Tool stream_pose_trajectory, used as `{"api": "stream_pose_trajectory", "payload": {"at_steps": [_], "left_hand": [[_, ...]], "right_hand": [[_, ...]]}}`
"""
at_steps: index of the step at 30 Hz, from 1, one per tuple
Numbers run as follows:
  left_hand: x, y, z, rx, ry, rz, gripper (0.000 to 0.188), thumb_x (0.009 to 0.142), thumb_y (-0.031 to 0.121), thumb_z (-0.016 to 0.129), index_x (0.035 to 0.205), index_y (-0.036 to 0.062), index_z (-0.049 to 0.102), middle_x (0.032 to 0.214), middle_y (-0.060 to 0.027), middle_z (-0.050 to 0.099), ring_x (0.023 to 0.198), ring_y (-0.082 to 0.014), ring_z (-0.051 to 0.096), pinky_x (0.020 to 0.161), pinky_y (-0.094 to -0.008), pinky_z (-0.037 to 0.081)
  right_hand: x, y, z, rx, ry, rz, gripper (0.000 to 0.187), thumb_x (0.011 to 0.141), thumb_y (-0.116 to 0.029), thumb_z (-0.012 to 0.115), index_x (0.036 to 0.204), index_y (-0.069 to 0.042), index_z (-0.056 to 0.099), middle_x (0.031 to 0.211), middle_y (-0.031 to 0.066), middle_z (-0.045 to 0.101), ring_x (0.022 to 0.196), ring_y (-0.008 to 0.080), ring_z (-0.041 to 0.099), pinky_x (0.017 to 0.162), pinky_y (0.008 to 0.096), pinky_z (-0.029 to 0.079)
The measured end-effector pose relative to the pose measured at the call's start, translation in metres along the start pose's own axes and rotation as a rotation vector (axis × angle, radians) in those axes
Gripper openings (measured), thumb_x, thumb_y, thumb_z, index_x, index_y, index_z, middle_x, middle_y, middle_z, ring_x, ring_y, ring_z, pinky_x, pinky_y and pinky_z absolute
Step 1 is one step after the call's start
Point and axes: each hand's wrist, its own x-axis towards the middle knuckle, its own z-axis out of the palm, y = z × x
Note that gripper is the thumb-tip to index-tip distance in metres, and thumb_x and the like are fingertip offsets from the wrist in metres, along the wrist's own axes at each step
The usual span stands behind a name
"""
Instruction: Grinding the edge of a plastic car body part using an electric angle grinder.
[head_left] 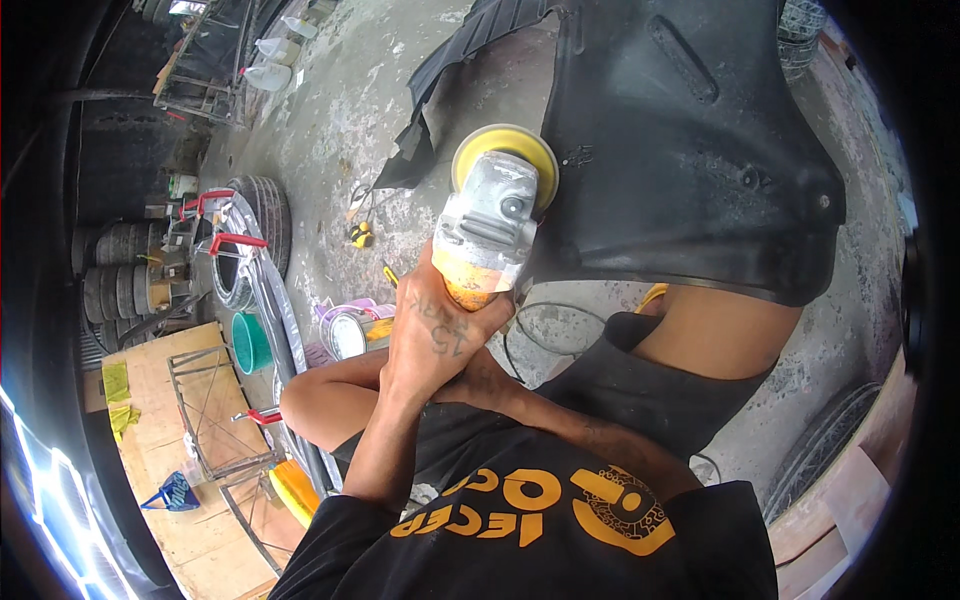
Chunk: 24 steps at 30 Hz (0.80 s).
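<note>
My left hand is closed round the orange and grey body of an angle grinder. Below it, my right hand is tucked against the grinder's rear end, its fingers mostly covered by the left hand. A round yellow disc is fitted at the grinder's far end. Its right edge lies at the border of a large black moulded plastic panel, though I cannot tell whether they touch. The panel rests over my right leg and has a wide cut-out on its left side.
A long grey strip with red clamps runs along the left, near a tyre and a green bucket. An open can and a yellow tape measure sit on the floor. A black cable loops near my leg.
</note>
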Motion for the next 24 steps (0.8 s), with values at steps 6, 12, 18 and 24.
{"api": "stream_pose_trajectory", "payload": {"at_steps": [6, 12, 18, 24], "left_hand": [[0.000, 0.001, 0.001, 0.001, 0.011, 0.014, 0.052, 0.076, 0.013, 0.079, 0.120, -0.0055, 0.059, 0.102, -0.0214, 0.075, 0.097, -0.0314, 0.075, 0.086, -0.0393, 0.057], [0.001, 0.002, 0.002, 0.002, 0.007, 0.006, 0.052, 0.076, 0.014, 0.079, 0.120, -0.0057, 0.059, 0.103, -0.0212, 0.075, 0.097, -0.0303, 0.075, 0.086, -0.0390, 0.057], [0.002, 0.003, 0.000, 0.002, 0.009, 0.007, 0.053, 0.076, 0.014, 0.081, 0.121, -0.0058, 0.059, 0.102, -0.0213, 0.075, 0.097, -0.0292, 0.075, 0.085, -0.0384, 0.057], [0.002, 0.001, 0.001, 0.021, 0.011, 0.020, 0.054, 0.076, 0.014, 0.082, 0.121, -0.0060, 0.059, 0.101, -0.0209, 0.075, 0.095, -0.0291, 0.075, 0.084, -0.0383, 0.057]], "right_hand": [[-0.002, -0.007, -0.001, 0.120, 0.014, 0.027, 0.075, 0.088, -0.020, 0.077, 0.148, -0.007, 0.033, 0.141, 0.0055, 0.051, 0.132, 0.0179, 0.051, 0.111, 0.0356, 0.044], [-0.006, 0.000, 0.000, 0.063, -0.017, 0.004, 0.065, 0.098, -0.024, 0.066, 0.149, -0.009, 0.030, 0.148, 0.0048, 0.045, 0.139, 0.0160, 0.044, 0.117, 0.0340, 0.038], [-0.006, -0.001, -0.002, 0.094, -0.055, 0.048, 0.060, 0.102, -0.024, 0.061, 0.150, -0.011, 0.027, 0.149, 0.0059, 0.043, 0.142, 0.0132, 0.038, 0.122, 0.0341, 0.032], [-0.005, 0.002, -0.002, 0.134, -0.034, 0.015, 0.061, 0.102, -0.028, 0.061, 0.149, -0.011, 0.026, 0.145, 0.0057, 0.046, 0.141, 0.0126, 0.040, 0.119, 0.0336, 0.034]]}}
